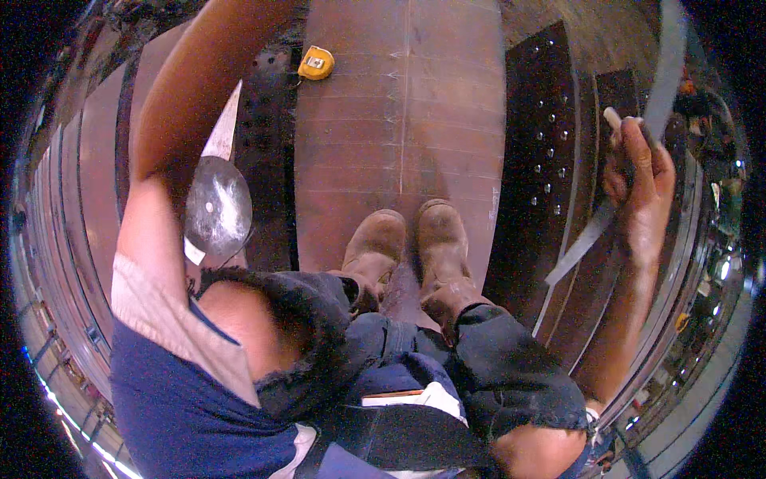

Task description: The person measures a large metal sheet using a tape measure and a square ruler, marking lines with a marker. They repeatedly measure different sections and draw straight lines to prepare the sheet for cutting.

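Observation:
My right hand (645, 180), raised at the right, is closed. A short white chalk-like stick (612, 117) pokes out between its thumb and fingers. A long flat grey strip (581, 249) passes through or behind the same hand; its upper part runs to the top edge. My left arm (187, 104) reaches up and leaves the picture at the top, so the left hand is hidden. Below my boots lies a reddish-brown steel beam (455, 104) with scribed cross lines and small marks along a centre line. A yellow tape measure (317, 64) rests near its left edge.
Beside my left arm lies a round grey metal disc (217, 207) with a pale pointed piece (224, 128) above it. Dark steel plates with rows of holes (542, 136) stand to the right. My boots (443, 239) are planted on the beam. More long steel members (84, 215) lie at left.

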Available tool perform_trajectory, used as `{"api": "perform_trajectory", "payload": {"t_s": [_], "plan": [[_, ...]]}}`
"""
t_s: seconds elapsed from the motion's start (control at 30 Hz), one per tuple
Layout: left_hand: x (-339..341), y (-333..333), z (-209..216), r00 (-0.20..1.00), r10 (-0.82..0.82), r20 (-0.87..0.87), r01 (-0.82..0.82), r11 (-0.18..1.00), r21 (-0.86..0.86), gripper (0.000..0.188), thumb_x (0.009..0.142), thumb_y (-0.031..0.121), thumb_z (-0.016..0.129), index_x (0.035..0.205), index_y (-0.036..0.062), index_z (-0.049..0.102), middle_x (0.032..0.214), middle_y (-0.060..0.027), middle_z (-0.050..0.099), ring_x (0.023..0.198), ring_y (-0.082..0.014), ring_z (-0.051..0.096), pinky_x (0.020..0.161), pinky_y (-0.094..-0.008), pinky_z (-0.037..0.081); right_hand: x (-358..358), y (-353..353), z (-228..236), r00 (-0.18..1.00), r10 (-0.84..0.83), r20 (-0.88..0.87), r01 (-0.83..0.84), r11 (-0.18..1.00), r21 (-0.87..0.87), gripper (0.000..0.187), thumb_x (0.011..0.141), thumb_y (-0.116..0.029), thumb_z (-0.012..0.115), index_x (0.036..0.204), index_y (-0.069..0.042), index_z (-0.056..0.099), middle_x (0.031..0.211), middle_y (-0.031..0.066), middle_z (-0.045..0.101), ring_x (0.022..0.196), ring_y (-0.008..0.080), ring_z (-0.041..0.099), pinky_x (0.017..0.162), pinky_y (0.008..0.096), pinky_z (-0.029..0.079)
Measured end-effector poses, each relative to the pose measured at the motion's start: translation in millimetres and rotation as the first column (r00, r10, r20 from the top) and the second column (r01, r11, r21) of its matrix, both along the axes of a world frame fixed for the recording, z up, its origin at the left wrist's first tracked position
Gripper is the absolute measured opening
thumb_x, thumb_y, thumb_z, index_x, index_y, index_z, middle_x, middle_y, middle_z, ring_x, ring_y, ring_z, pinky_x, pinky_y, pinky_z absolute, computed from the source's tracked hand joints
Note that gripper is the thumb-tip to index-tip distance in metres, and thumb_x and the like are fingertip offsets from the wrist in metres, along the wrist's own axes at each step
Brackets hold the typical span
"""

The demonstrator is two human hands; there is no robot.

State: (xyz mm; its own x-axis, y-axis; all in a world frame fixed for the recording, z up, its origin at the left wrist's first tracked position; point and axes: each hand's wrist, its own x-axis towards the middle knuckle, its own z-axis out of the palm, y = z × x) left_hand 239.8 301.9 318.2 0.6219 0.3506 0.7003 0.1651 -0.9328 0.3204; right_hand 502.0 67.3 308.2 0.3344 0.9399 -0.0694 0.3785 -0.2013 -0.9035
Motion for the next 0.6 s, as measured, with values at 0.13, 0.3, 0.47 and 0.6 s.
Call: {"api": "perform_trajectory", "payload": {"t_s": [0.13,0.3,0.47,0.6], "plan": [[-65.0,-25.4,-6.9,0.952,0.281,-0.122,-0.305,0.838,-0.453,0.041,0.093,0.038,0.065,0.116,0.0045,0.062,0.114,-0.0135,0.065,0.110,-0.0202,0.060,0.096,-0.0342,0.049,17.1,-2.8,-51.4,0.887,-0.168,-0.431,0.160,0.986,-0.053,0.047,0.099,-0.053,0.048,0.098,-0.009,0.063,0.074,-0.0037,0.056,0.049,0.0048,0.039,0.045,0.0211,0.027],[-271.6,-54.1,-29.5,0.783,0.519,-0.343,-0.592,0.455,-0.665,0.037,0.096,0.034,0.061,0.123,0.0078,0.061,0.120,-0.0064,0.066,0.110,-0.0177,0.064,0.094,-0.0308,0.048,71.8,-26.1,-128.2,0.773,-0.171,-0.611,0.141,0.985,-0.097,0.048,0.102,-0.055,0.043,0.088,-0.011,0.056,0.066,-0.0024,0.052,0.042,0.0064,0.033,0.039,0.0222,0.027],[-370.3,-97.2,-71.1,0.498,0.667,-0.555,-0.688,-0.086,-0.720,0.039,0.098,0.035,0.058,0.128,0.0116,0.060,0.125,-0.0031,0.066,0.112,-0.0173,0.065,0.094,-0.0293,0.047,104.8,-68.1,-187.8,0.902,-0.211,-0.376,0.177,0.976,-0.123,0.038,0.101,-0.043,0.054,0.086,-0.009,0.058,0.064,-0.0030,0.051,0.042,0.0050,0.036,0.038,0.0214,0.027],[-396.0,-110.8,-100.6,0.506,0.652,-0.565,-0.617,-0.185,-0.765,0.039,0.098,0.034,0.057,0.129,0.0106,0.060,0.125,-0.0032,0.066,0.113,-0.0164,0.064,0.097,-0.0283,0.046,91.5,-79.7,-214.6,0.929,-0.326,-0.173,0.290,0.935,-0.202,0.031,0.100,-0.037,0.060,0.093,-0.007,0.063,0.064,-0.0044,0.049,0.045,0.0030,0.038,0.039,0.0209,0.026]]}}
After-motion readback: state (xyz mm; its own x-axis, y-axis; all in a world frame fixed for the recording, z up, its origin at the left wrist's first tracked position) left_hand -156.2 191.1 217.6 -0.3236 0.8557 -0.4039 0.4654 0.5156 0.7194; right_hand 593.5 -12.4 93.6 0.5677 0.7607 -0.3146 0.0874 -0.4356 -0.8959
